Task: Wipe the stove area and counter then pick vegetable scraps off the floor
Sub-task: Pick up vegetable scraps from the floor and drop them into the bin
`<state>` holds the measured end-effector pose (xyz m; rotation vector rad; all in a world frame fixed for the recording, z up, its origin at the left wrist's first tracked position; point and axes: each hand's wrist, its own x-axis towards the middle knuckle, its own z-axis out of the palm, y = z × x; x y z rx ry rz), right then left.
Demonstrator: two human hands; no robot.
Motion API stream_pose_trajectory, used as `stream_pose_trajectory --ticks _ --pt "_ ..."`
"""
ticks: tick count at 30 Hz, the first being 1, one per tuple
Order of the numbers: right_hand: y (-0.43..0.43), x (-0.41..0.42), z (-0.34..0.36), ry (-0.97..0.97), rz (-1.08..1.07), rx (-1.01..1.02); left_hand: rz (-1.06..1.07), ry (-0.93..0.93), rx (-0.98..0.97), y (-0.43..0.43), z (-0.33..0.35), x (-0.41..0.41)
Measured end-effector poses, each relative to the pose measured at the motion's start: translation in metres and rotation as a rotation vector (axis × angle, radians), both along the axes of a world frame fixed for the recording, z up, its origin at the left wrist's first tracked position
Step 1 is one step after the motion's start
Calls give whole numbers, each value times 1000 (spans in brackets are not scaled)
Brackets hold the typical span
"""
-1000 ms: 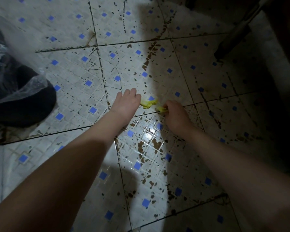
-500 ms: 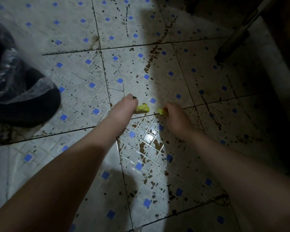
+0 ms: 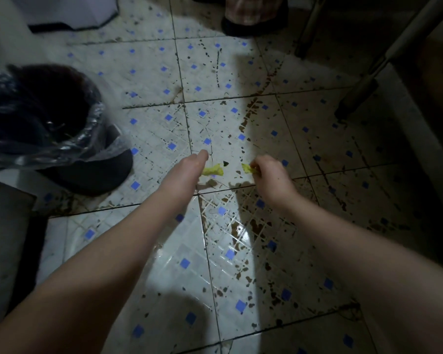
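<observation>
Both my arms reach down over a stained white floor with small blue squares. My left hand is closed around a yellow-green vegetable scrap that sticks out from its fingers. My right hand is closed on a second yellow-green scrap, held at its fingertips. The two scraps are a short gap apart, both a little off the tiles. A small dark speck lies on the floor between them.
A dark bin lined with a clear plastic bag stands at the left. A slipper is at the top. Metal legs slant in at the upper right. Brown stains run down the tiles between my arms.
My left hand closed on the scrap that lay on the floor and lifted it. Both hands rose, and the view pulled back, bringing more of the bin and a slipper into sight.
</observation>
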<state>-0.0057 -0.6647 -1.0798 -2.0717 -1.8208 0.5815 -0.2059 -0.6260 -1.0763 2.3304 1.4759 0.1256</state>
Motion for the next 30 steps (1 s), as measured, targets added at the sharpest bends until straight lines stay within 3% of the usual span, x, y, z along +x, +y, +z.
stream_pose_trajectory --ticks 8,18,30 --pt "-1 -16 38 -55 92 36 -31 94 42 -5 31 -38" --pt "-5 -39 77 -288 338 157 28 176 202 -14 82 -80" --pt "6 -121 100 -401 589 365 224 206 292 -20 152 -140"
